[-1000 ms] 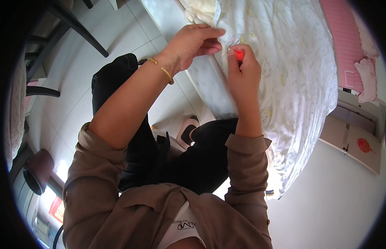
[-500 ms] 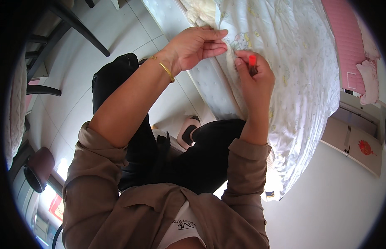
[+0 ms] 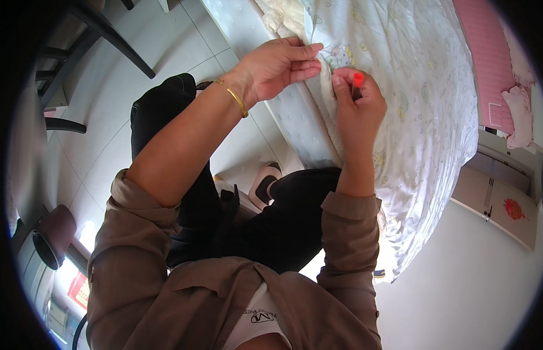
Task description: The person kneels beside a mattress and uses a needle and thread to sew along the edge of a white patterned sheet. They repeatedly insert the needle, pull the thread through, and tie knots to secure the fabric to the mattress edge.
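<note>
Several left fingers (image 3: 305,74) pinching patterned cloth (image 3: 409,125) by its edge, right fingers (image 3: 343,90) curled round a stick (image 3: 358,80) (red-tipped)

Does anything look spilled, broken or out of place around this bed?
Nothing looks spilled or broken. At most, the patterned white cloth looks untidy: it is wrinkled, with its edge bunched up near the left hand and right hand.

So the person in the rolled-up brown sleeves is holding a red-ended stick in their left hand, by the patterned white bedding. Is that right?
Not quite: the head view shows the red-ended stick in the right hand, not the left hand. The rolled-up brown sleeves and patterned white bedding are as you said.
</note>
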The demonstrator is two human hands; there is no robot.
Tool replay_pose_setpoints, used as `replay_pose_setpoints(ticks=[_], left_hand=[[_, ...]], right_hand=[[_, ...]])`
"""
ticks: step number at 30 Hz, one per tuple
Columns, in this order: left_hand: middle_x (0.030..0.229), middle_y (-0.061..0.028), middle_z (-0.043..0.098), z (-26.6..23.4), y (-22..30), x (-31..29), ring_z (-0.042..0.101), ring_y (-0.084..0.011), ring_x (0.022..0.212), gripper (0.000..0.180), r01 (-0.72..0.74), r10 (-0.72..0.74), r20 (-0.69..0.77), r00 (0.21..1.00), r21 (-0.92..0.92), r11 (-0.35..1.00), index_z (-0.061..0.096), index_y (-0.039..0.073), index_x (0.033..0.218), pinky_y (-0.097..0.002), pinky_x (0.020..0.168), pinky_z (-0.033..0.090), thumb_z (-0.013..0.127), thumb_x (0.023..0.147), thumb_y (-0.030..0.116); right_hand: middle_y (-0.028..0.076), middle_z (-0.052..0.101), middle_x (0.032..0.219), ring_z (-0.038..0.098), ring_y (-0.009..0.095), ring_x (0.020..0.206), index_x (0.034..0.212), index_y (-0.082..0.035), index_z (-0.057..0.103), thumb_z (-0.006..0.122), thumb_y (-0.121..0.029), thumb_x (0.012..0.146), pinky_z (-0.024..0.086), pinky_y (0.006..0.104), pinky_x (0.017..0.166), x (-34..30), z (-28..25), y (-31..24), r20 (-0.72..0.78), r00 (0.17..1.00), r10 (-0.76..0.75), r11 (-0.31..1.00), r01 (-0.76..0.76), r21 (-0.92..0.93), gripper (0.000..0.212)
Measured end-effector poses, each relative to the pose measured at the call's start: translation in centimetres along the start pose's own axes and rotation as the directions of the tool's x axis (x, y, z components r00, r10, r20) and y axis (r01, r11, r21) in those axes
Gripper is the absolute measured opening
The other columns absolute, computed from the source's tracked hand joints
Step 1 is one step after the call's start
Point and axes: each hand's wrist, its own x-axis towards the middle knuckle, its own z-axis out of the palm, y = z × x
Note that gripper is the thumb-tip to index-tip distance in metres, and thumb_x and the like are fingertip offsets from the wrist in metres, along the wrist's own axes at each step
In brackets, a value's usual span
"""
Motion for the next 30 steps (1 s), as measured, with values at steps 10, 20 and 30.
replay_pose_setpoints(ticks=[10,20,30], left_hand=[[0.085,-0.0017,0.059,-0.4,-1.5,0.6,0.059,-0.0088,0.077,0.014,-0.051,0.057,0.049,0.997,-0.108,0.993,0.060,0.003,0.097,-0.0194,0.075,0.054,0.066,0.089,0.013],[0.086,0.0016,0.058,0.3,-0.9,0.0,0.058,-0.0065,0.079,0.019,-0.052,0.052,-0.034,0.998,0.002,0.999,0.058,0.005,0.098,-0.0186,0.077,0.049,0.068,0.089,0.018],[0.083,0.0001,0.062,0.6,-0.2,-0.5,0.058,-0.0069,0.076,0.017,-0.141,0.153,-0.069,0.986,0.151,0.978,0.060,0.009,0.083,-0.0215,0.078,0.047,0.072,0.084,0.020]], right_hand=[[0.010,0.062,0.073,0.059,0.018,0.060,0.087,-0.001,0.067,0.067,-0.008,0.082,0.046,0.0290,0.059,0.4,0.7,-0.7,-0.009,0.997,-0.082,0.991,0.080,-0.108,0.009],[0.009,0.063,0.076,0.059,0.019,0.064,0.088,-0.001,0.065,0.069,-0.012,0.080,0.046,0.0311,0.062,0.1,-1.1,-0.6,0.058,0.998,0.005,0.980,0.007,-0.199,0.014],[0.009,0.063,0.080,0.058,0.019,0.067,0.091,-0.004,0.066,0.069,-0.012,0.081,0.046,0.0283,0.063,1.3,-0.3,-3.6,-0.004,0.996,-0.088,0.987,0.087,-0.139,0.013]])
